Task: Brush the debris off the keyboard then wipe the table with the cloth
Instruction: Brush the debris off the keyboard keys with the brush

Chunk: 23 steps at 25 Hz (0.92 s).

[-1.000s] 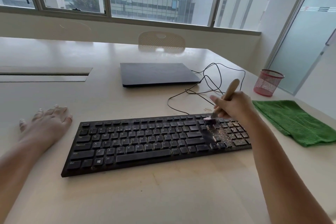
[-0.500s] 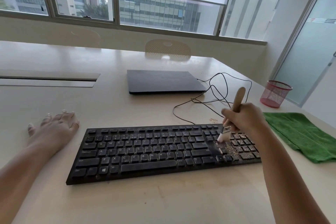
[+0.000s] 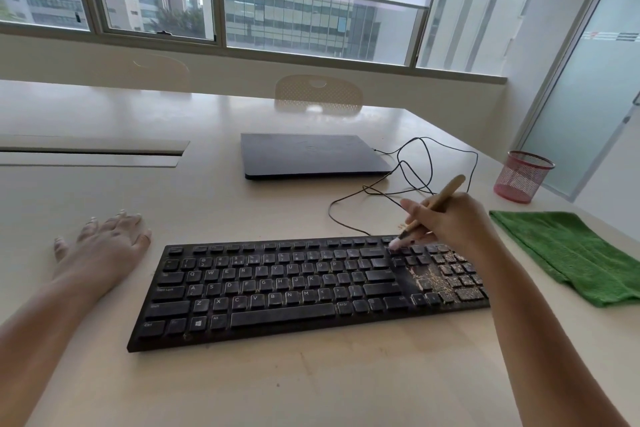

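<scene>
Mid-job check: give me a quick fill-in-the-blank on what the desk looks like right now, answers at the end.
1. The right hand holds a brush with a ____ handle.
2. Debris lies on the keyboard's ____ end.
3. The left hand rests flat on the ____.
4. The cloth is ____ in colour.

Missing words: wooden; right; table; green

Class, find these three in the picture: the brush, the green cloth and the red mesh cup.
brush (image 3: 441, 196), head view, on its wooden handle.
green cloth (image 3: 571, 250), head view, on its middle.
red mesh cup (image 3: 517, 180), head view, on its side wall.
</scene>
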Each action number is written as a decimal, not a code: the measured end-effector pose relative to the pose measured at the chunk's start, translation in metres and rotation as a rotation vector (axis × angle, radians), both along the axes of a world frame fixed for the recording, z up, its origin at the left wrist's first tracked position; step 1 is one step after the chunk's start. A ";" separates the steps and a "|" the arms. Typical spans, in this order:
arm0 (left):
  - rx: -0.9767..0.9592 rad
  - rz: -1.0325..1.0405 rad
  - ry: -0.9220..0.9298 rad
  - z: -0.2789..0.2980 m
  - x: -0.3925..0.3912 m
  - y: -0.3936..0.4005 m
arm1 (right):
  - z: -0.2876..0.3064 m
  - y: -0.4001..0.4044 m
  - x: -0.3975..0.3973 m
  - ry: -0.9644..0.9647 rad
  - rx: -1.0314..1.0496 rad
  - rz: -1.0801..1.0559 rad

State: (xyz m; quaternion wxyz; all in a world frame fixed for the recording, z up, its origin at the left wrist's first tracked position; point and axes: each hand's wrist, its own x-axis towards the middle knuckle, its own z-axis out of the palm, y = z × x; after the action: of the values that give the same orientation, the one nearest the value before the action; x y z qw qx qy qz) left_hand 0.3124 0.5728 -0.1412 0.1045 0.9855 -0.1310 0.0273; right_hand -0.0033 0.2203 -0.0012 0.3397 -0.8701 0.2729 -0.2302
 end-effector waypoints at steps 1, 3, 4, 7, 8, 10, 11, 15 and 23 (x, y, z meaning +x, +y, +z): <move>0.012 -0.002 -0.006 -0.001 0.003 0.001 | -0.003 0.002 0.003 0.004 0.029 0.018; 0.022 -0.004 0.007 -0.002 0.005 0.002 | -0.006 0.002 0.005 0.067 0.017 -0.008; 0.020 0.003 0.006 -0.001 0.003 0.000 | -0.006 0.000 0.004 0.097 -0.015 -0.033; 0.012 0.020 -0.001 0.003 -0.005 -0.005 | -0.005 0.000 0.003 0.009 -0.078 -0.031; 0.006 0.007 -0.006 0.001 -0.001 -0.003 | -0.004 0.002 0.004 -0.040 -0.070 0.004; 0.018 -0.017 -0.016 -0.008 0.013 0.004 | -0.008 0.006 0.009 -0.055 -0.032 0.049; 0.032 -0.032 -0.020 -0.013 0.021 0.007 | -0.010 0.005 0.009 -0.025 -0.022 0.034; 0.051 -0.040 -0.035 -0.025 0.035 0.010 | -0.012 0.002 0.010 -0.036 -0.168 -0.040; 0.039 -0.049 -0.041 -0.021 0.032 0.008 | -0.014 0.008 0.012 -0.028 -0.165 0.070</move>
State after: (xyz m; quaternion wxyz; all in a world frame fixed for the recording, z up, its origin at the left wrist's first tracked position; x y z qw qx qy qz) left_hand 0.3441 0.5807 -0.1619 0.0830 0.9831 -0.1576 0.0423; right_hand 0.0086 0.2281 -0.0155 0.2786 -0.9009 0.2177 -0.2519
